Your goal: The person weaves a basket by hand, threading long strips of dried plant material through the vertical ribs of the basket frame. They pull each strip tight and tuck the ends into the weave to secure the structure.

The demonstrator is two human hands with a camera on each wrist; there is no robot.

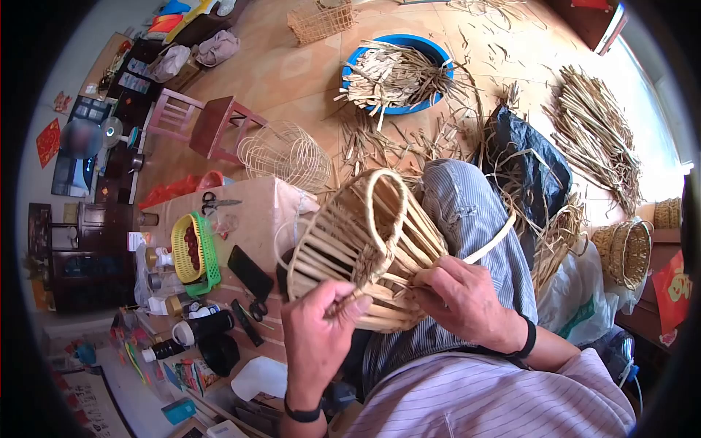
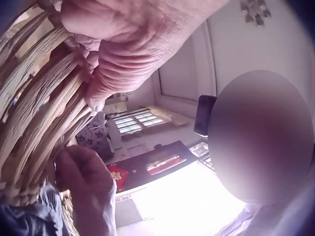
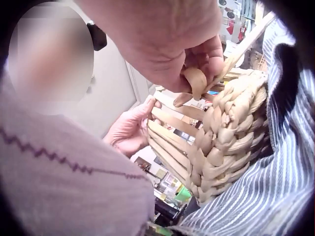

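Observation:
A straw basket [image 1: 328,241] with spaced slats and a looped handle [image 1: 371,212] lies tilted across the lap. At its near rim the left hand [image 1: 319,339] grips the edge between thumb and fingers. The right hand [image 1: 467,303] pinches a flat straw strip at the basket's right side; the strip's loose length [image 1: 493,241] sticks out past the knee. In the right wrist view, the right hand [image 3: 167,44] holds a folded strip end [image 3: 196,82] above the thick braided part [image 3: 229,132]. Slats [image 2: 39,103] fill the left side of the left wrist view, beside the left hand [image 2: 130,44].
A blue tub [image 1: 447,69] of straw stands ahead on the floor, with straw bundles [image 1: 595,131] and a black bag [image 1: 529,164] to the right. On the left, a table [image 1: 255,208] bears scissors [image 1: 219,203], a green basket [image 1: 212,274] and a phone [image 1: 250,273].

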